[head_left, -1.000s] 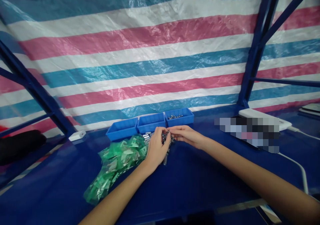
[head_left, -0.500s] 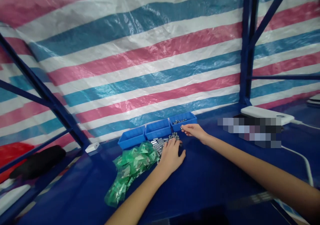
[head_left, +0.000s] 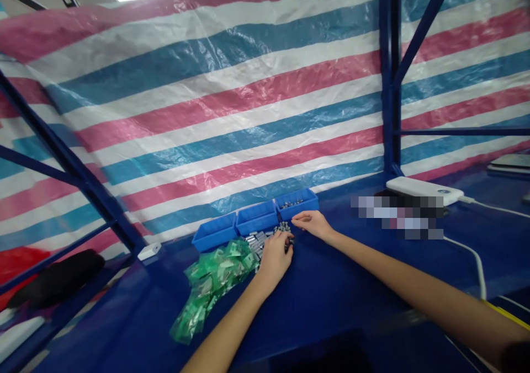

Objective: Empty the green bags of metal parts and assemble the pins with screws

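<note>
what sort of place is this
Probably a workshop or packing area, judging by the three blue bins, the loose metallic pieces beside the left hand, and the striped sheeting behind.

I see open room on the near part of the tabletop (head_left: 331, 296), between the two arms (head_left: 238, 318). The left hand (head_left: 275, 253) and the right hand (head_left: 313, 224) are close together, so only a small gap is left there. On the far side, three blue bins (head_left: 259, 223) block the way, with a striped sheet (head_left: 248, 124) behind. Green bags (head_left: 221, 273) crowd the left. A white cord (head_left: 476, 261) lies across the right.
</note>
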Demonstrator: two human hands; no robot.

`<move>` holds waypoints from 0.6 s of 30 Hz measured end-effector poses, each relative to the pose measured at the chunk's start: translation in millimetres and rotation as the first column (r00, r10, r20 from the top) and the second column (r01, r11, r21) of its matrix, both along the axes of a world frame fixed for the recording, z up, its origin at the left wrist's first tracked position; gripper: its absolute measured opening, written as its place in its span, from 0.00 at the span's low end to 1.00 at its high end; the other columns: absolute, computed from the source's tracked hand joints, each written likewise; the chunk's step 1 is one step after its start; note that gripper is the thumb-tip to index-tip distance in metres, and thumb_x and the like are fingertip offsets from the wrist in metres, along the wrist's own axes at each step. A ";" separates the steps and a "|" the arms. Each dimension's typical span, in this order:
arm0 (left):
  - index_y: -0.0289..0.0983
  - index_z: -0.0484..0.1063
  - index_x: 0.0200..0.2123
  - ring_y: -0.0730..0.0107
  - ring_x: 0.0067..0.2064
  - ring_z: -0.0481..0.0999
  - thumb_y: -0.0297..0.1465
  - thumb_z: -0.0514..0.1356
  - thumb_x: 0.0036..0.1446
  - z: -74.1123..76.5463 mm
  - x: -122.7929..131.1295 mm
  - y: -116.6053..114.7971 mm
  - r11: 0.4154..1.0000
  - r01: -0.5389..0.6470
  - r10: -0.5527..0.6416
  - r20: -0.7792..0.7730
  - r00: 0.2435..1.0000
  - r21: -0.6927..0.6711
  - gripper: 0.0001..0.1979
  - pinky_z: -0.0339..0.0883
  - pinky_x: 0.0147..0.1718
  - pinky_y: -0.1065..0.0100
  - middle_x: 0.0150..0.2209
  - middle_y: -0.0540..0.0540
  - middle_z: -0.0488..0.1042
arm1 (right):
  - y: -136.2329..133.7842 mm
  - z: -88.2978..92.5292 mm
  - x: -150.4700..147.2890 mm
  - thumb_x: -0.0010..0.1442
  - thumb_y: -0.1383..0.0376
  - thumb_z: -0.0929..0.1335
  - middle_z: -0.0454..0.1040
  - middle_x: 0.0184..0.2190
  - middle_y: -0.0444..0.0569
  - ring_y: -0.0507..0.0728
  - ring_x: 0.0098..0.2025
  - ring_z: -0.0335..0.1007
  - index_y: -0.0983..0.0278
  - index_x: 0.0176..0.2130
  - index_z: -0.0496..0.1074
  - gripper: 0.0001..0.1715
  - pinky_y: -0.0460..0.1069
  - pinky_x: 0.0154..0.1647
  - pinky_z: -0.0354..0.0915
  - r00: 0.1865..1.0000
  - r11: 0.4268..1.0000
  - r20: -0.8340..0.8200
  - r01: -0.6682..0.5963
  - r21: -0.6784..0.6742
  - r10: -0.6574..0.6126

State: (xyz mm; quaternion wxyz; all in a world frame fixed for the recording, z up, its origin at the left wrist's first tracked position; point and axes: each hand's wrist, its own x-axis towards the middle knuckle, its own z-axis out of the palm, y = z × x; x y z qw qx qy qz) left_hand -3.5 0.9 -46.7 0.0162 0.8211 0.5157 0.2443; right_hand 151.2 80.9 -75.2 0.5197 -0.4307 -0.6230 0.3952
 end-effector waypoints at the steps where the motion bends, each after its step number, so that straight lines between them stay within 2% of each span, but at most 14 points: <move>1: 0.38 0.69 0.38 0.67 0.36 0.70 0.21 0.53 0.50 -0.3 -0.8 0.7 1.000 0.002 -0.002 0.013 1.000 -0.008 0.13 0.63 0.38 0.64 0.33 0.48 0.69 | 0.5 -0.5 0.7 0.45 0.60 0.71 0.77 0.24 0.48 0.53 0.27 0.73 0.67 0.32 0.76 0.15 0.47 0.30 0.69 1.000 1.000 0.019 0.012 0.007 -0.012; 5: 0.38 0.69 0.38 0.69 0.34 0.70 0.21 0.54 0.49 -3.7 -3.4 3.8 1.000 0.013 -0.011 0.077 0.997 -0.015 0.12 0.64 0.37 0.65 0.33 0.48 0.68 | 0.6 -1.6 1.2 0.46 0.60 0.71 0.77 0.25 0.49 0.55 0.28 0.74 0.68 0.34 0.76 0.16 0.47 0.31 0.69 0.999 0.999 0.043 0.021 0.025 -0.022; 11: 0.38 0.69 0.37 0.72 0.34 0.70 0.17 0.51 0.47 -8.6 -2.8 6.0 0.995 0.096 -0.095 0.133 0.987 0.003 0.16 0.65 0.37 0.67 0.37 0.47 0.68 | -0.5 4.3 0.4 0.48 0.60 0.69 0.77 0.26 0.51 0.55 0.27 0.74 0.68 0.32 0.75 0.14 0.46 0.28 0.70 0.994 0.995 -0.053 0.093 0.029 -0.091; 18: 0.37 0.67 0.40 0.64 0.44 0.70 0.21 0.51 0.52 -5.9 2.4 -2.8 0.998 0.051 -0.049 -0.056 0.997 0.042 0.13 0.61 0.45 0.60 0.42 0.45 0.69 | 12.4 12.9 10.6 0.44 0.63 0.71 0.76 0.21 0.49 0.56 0.24 0.74 0.67 0.28 0.75 0.10 0.47 0.28 0.70 0.981 0.975 -0.039 0.194 0.104 -0.191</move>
